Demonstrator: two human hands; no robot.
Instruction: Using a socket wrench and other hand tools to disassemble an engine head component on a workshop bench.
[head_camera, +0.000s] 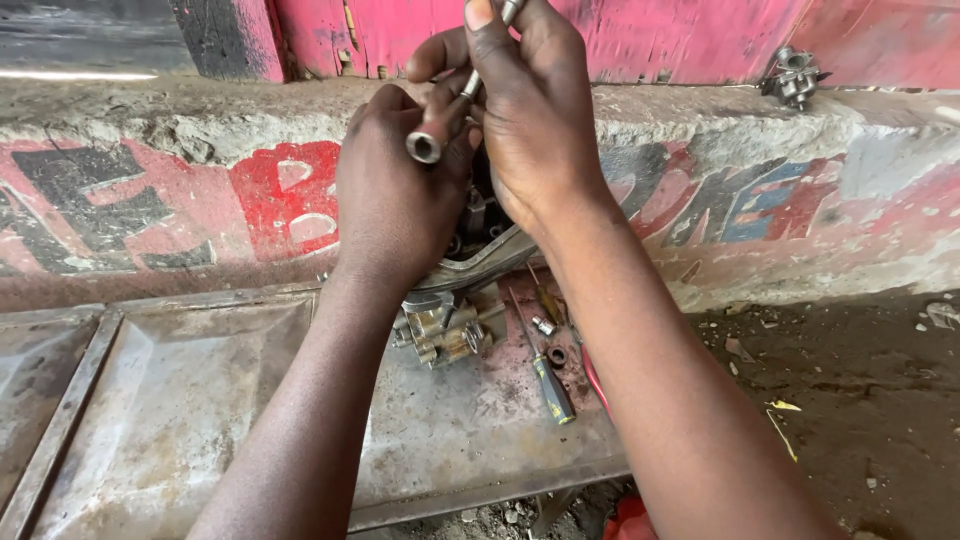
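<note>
A dented metal tray (180, 400) is laid on the ground at the near left, so that loose parts are kept off the dirt. Above it, both hands are raised close to the eyes, likely so that small work can be seen. The left hand (395, 205) is clenched around a dark engine part (478, 225), of which little is shown, and it is held steady from behind. The right hand (535, 110) is closed on a socket wrench (440, 130), its open round end turned toward the camera, its shaft pinched between thumb and fingers for fine turning. Below the hands, a brass carburettor (440, 330) is set on the tray, and just to its right a screwdriver (545, 375) and small bolts (545, 325) are kept within reach. Another carburettor (793, 78) is rested on the far painted ledge (700, 130), well apart, at the right
</note>
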